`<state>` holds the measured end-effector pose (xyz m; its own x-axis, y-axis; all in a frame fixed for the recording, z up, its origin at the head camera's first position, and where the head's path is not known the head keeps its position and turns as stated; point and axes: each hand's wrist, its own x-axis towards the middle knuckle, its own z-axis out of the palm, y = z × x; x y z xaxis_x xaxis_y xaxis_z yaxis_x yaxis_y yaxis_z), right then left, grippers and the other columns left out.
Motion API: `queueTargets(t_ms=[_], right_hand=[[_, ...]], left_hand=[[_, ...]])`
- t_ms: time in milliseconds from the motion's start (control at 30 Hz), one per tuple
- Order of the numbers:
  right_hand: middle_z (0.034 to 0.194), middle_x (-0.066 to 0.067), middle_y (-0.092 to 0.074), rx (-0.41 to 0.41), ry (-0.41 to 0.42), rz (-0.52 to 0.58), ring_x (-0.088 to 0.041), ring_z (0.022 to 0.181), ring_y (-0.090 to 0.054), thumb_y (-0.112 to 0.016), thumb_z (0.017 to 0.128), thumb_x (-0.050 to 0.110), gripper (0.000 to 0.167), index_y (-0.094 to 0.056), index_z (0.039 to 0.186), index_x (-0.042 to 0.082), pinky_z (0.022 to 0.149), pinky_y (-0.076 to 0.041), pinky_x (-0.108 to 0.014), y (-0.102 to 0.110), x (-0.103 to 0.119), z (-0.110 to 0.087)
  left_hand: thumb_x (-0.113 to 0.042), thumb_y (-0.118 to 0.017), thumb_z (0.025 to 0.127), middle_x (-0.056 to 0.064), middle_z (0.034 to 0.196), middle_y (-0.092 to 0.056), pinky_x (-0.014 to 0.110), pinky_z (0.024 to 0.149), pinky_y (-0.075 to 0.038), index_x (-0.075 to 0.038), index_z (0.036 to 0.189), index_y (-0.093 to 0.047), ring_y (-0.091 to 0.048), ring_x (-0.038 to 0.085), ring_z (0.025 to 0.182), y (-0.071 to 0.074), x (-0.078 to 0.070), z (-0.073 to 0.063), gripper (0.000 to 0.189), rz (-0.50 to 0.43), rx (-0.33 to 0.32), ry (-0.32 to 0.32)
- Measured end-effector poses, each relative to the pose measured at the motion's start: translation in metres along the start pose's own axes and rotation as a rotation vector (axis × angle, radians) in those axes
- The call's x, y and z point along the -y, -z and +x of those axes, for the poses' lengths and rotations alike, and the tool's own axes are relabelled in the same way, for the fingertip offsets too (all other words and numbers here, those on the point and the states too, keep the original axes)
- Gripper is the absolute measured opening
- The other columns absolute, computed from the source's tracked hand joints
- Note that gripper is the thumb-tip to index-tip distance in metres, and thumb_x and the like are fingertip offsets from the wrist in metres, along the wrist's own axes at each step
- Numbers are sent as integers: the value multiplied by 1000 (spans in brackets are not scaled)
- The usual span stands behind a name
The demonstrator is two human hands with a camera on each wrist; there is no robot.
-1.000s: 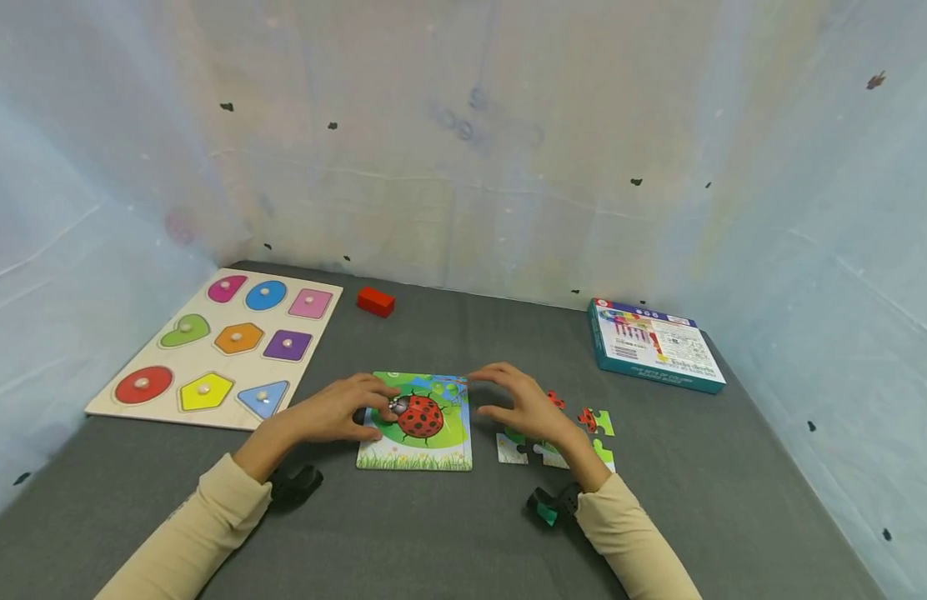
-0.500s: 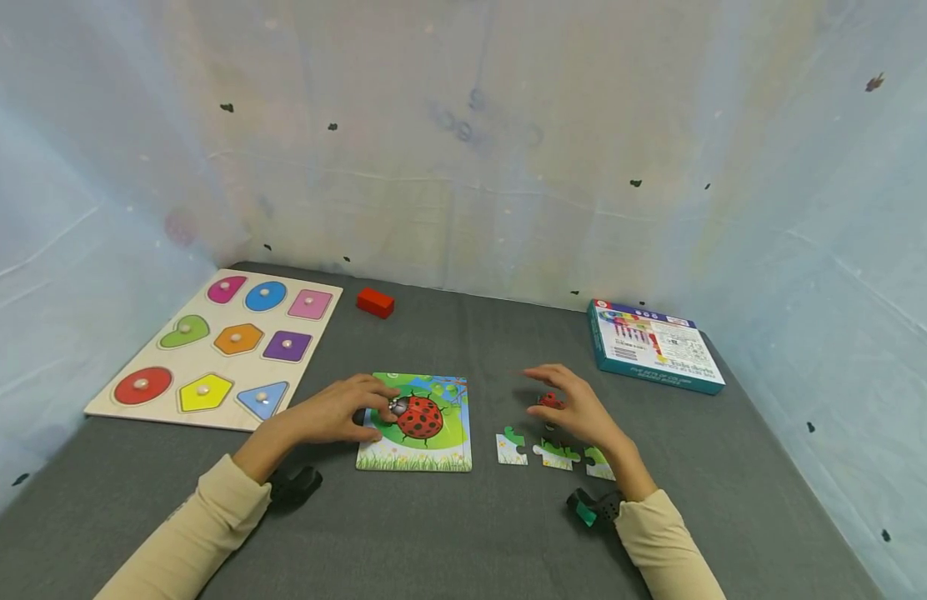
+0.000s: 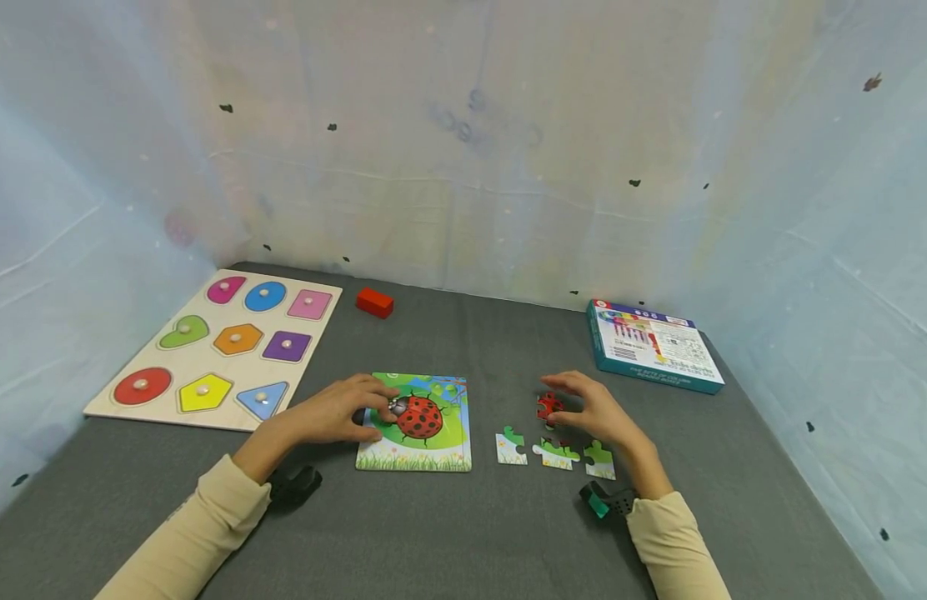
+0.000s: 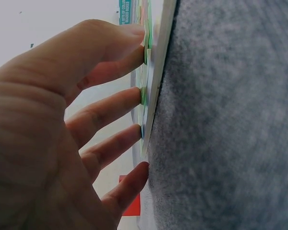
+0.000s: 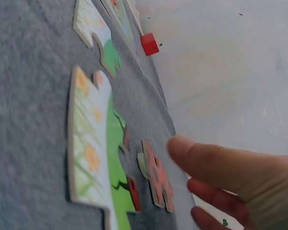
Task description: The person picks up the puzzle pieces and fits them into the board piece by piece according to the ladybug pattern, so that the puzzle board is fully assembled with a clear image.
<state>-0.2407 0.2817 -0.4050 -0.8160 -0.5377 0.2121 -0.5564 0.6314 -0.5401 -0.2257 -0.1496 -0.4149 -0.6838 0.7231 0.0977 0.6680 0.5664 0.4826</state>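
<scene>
Head view is showing the left hand resting its fingertips on the ladybug picture puzzle, which is lying flat on the grey cloth; its fingers are standing apart, pinching nothing. To the right of the puzzle, the right hand is hovering with thumb and fingers spread around the red ladybug piece; whether the thumb is touching that piece is hard to tell, even from the right wrist. Nearer the person, three loose pieces are lying apart in a row: a left grass piece, a middle grass piece and a right grass piece. Farther off, a shape board is lying on the left, a red block is sitting beside it, and a teal-edged box is lying flat at the far right.
</scene>
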Motion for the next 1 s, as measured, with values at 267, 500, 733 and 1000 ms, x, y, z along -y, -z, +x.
queueTargets(t_ms=[267, 500, 733, 1000], right_hand=[[123, -11, -56, 48, -20, -28, -29, 112, -54, -78, 75, 18, 60, -54, 127, 0, 89, -44, -50, 5, -6, -7], [120, -13, -57, 71, 15, -70, -29, 109, -55, -77, 77, 22, 58, -55, 125, -2, 89, -43, -49, 3, -10, -5], [119, -12, -58, 67, 8, -84, -29, 107, -55, -76, 78, 22, 56, -56, 125, -1, 88, -43, -49, 2, -12, -6], [111, -12, -62, 58, 32, -52, -28, 102, -58, -74, 79, 11, 45, -60, 120, -1, 82, -47, -47, 2, -13, -6]], left_hand=[[-25, -70, 83, 11, 132, -52, 64, 91, -33, -21, 96, -67, -40, 35, 123, -1, 1, 0, 14, 0, -19, -30], [-24, -70, 82, 11, 131, -53, 64, 90, -33, -21, 96, -68, -41, 34, 122, -1, 1, -1, 14, 2, -34, -28], [-26, -68, 84, 10, 133, -52, 65, 92, -31, -23, 97, -68, -40, 34, 124, 0, 1, 0, 13, -6, -5, 1], [-25, -67, 85, 10, 133, -52, 65, 92, -31, -23, 97, -67, -40, 34, 123, 0, 1, 0, 12, -14, -5, -10]])
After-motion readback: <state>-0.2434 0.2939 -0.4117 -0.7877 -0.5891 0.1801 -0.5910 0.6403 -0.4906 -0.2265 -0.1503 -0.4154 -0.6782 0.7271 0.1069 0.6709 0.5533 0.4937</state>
